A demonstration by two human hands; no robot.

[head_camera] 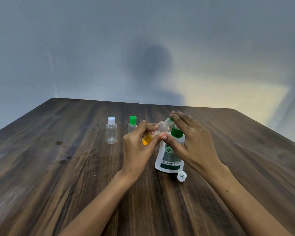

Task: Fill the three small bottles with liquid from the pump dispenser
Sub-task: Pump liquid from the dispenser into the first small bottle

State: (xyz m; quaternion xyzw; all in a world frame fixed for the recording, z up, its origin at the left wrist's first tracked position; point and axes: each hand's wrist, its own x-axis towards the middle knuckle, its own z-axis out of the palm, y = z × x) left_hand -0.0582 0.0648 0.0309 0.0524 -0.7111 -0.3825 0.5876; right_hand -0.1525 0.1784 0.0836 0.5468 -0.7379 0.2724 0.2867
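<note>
The left hand (140,143) is gripping a tilted small bottle (157,132), partly filled with yellow liquid, its open neck meeting the pump dispenser's (170,154) green nozzle. The right hand (192,142) is lying on that pump with fingers extended. Left of the dispenser, two capped bottles (111,132) are standing on the surface (58,167); a white cap (181,176) is lying just beside its base.

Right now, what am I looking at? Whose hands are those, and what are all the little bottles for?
The camera sits on a person's head, looking down, so you see that person's own two arms over a wooden table. The left hand holds a small tilted bottle with orange liquid at its bottom, its mouth pointing at the spout. The right hand rests on top of the white pump dispenser, which has a green collar. The loose white cap lies beside the dispenser. Further back stand two more bottles: a clear one with a white cap and one with a green cap.
</note>
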